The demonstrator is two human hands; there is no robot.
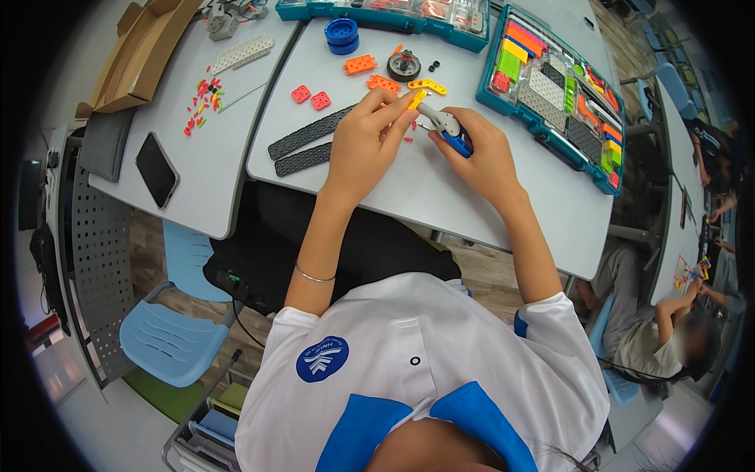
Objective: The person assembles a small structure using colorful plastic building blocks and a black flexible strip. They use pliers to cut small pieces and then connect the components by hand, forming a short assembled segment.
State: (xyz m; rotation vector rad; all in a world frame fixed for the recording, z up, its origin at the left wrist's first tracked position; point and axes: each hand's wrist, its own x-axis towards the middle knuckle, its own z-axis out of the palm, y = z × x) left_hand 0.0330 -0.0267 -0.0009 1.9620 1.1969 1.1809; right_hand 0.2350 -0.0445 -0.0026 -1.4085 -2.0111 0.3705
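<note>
My left hand [363, 145] is closed, its fingertips pinching a small yellow building piece [418, 100]. My right hand [487, 153] grips a grey hand tool [442, 122] with blue handles, somewhat like pliers. The tool's grey tip meets the yellow piece; fingers partly hide the contact. Two long dark grey perforated strips [303, 161] lie beside my left wrist, partly covered by it. Beyond my hands are orange blocks [360, 64], a yellow-orange angled beam [427, 86], a dark wheel [404, 66] and two pink-red square plates [320, 101].
Open teal cases of coloured parts [550, 98] stand at the right and far edge. Blue wheel rims [342, 36] sit farther back. A phone [157, 170], scattered pins [206, 96] and a cardboard box [145, 59] occupy the left table. Another person [668, 338] sits at right.
</note>
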